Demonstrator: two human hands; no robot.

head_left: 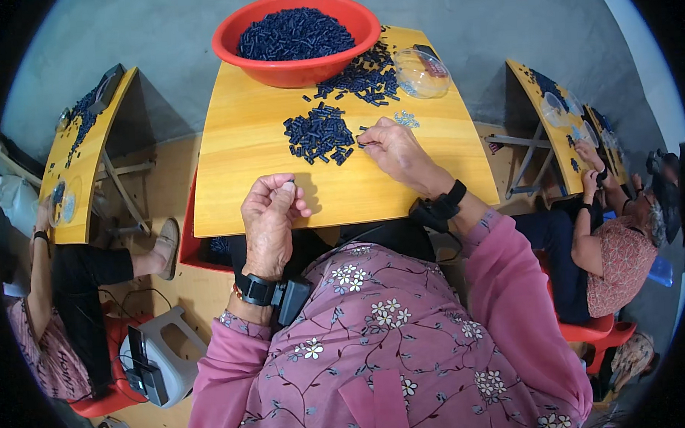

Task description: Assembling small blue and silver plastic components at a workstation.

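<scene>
My left hand is closed over the table's near edge, thumb and forefinger pinching a small dark piece, mostly hidden by the fingers. My right hand reaches over the table with its fingertips closed on a small dark tube-shaped piece. Just left of those fingertips lies a loose pile of short dark blue tube-shaped pieces. Beyond my right hand is a little cluster of small shiny clear or silvery bits.
A red basin heaped with dark pieces stands at the table's far left. More pieces spill beside it, near a clear plastic bowl. Below the yellow table sits a red container. People work at tables on both sides.
</scene>
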